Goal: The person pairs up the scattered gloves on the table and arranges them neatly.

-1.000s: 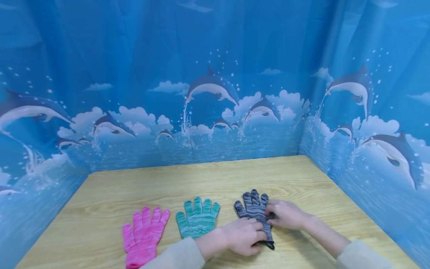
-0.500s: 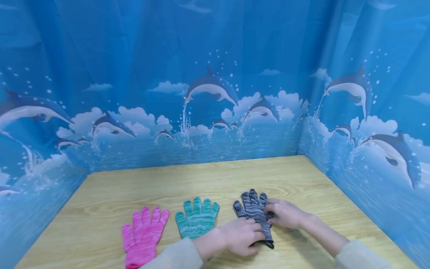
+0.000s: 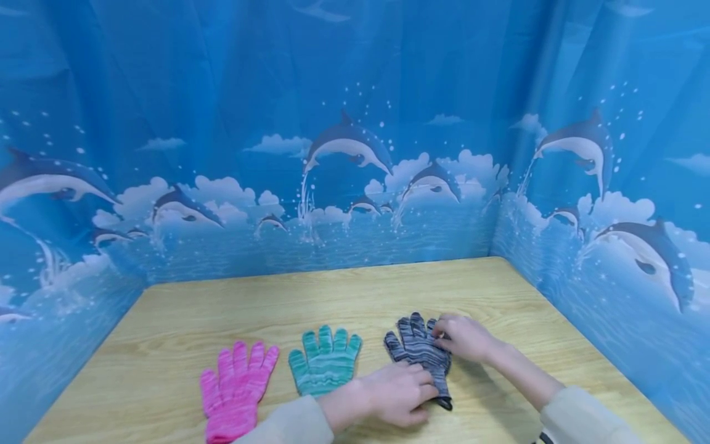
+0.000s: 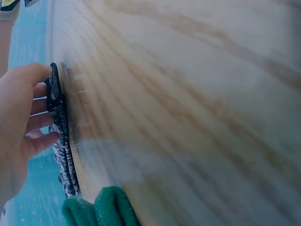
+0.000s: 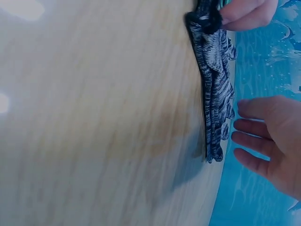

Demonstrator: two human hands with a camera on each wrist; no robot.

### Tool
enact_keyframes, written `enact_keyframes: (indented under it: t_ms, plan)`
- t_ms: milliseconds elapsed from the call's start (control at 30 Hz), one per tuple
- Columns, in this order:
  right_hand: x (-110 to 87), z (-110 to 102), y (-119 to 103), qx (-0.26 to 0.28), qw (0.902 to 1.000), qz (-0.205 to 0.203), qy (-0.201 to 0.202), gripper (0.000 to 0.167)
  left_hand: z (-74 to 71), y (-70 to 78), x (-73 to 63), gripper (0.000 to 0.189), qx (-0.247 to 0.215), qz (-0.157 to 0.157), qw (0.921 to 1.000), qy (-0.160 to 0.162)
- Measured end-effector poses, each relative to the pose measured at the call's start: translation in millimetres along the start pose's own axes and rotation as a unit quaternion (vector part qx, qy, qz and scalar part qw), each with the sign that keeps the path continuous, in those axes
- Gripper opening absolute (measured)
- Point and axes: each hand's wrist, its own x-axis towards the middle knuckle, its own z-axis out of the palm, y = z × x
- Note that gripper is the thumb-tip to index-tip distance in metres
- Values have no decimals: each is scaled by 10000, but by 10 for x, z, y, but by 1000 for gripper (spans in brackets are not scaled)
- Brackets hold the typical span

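Note:
A grey-and-black striped knit glove (image 3: 420,353) lies flat on the wooden table, its fingers pointing away and its black-edged cuff toward me. My left hand (image 3: 398,393) holds it near the cuff; in the left wrist view the thumb and fingers of that hand (image 4: 16,113) touch the glove (image 4: 66,160). Above the glove's right-hand fingers is my right hand (image 3: 465,338). The right wrist view shows this hand (image 5: 280,139) with loosely bent fingers, close to the glove (image 5: 216,89); whether they touch it I cannot tell.
A green knit glove (image 3: 326,361) lies left of the grey one, partly behind my left forearm. Farther left is a pink knit glove (image 3: 235,391). Blue curtains (image 3: 277,246) printed with dolphins stand around the table (image 3: 222,308).
My right hand has shifted up and slightly left, from the glove's right side to its fingers. The left hand has stayed nearly in place at the cuff.

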Motion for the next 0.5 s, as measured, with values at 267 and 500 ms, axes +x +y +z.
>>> enact_keyframes:
  t_ms: [267,500]
  plan:
    - [146,48,18,-407,9985,331,133,6,30,33,-1,35,308,114,9994,73]
    - [225,81,48,-548,9974,443,147,4,54,39,-11,31,462,173,9986,192]
